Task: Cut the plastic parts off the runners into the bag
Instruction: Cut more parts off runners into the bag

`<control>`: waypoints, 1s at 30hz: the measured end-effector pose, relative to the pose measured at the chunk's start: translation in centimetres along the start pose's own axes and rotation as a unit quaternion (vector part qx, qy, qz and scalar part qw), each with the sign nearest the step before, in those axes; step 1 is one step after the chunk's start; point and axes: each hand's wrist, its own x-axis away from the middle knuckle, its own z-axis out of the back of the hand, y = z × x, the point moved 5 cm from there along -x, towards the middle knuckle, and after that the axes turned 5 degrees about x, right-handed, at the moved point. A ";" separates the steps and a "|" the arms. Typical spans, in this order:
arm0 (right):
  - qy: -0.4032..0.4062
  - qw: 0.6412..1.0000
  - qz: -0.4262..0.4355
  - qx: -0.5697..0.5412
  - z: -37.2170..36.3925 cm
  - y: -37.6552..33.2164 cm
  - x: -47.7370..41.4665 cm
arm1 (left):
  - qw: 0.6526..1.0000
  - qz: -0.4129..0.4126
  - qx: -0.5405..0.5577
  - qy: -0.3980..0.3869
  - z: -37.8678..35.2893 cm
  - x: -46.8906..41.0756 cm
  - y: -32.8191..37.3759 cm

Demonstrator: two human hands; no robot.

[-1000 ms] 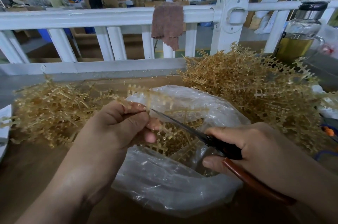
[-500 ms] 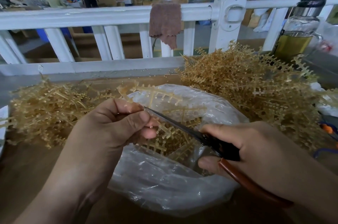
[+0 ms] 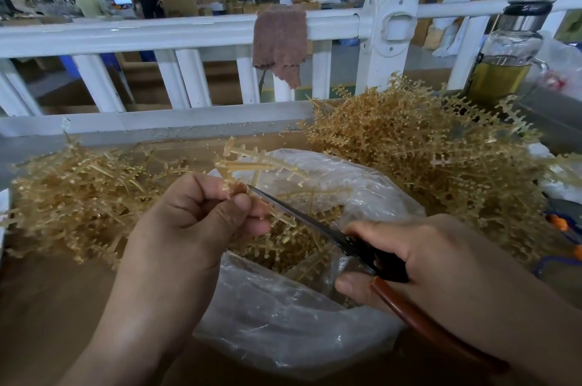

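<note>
Head view: the left hand (image 3: 185, 228) pinches a tan plastic runner (image 3: 258, 162) between thumb and curled fingers, holding it above the open mouth of the clear bag (image 3: 277, 322). The right hand (image 3: 441, 263) grips the cutters (image 3: 371, 255), fingers curled round the red-brown handle. The blade tip reaches the runner just beside the left thumb. More runners lie inside the bag. The left heap (image 3: 72, 196) and right heap (image 3: 425, 159) flank it on the tabletop (image 3: 47, 307).

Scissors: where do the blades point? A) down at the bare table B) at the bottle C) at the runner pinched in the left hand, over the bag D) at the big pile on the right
C: the right hand grips the scissors, and the blades reach the runner that the left hand pinches above the bag.
</note>
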 end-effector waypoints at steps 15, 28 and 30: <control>-0.030 0.998 0.019 -0.053 0.0 -0.1 0.1 | 0.970 -0.110 -0.212 0.039 -0.4 0.6 0.9; -0.034 0.996 0.024 -0.076 -0.4 -0.2 -0.1 | 0.963 -0.104 -0.242 0.054 -0.4 0.7 0.8; -0.017 0.998 0.024 -0.060 -0.2 -0.5 -0.1 | 0.986 -0.062 -0.149 0.043 -0.2 0.4 0.3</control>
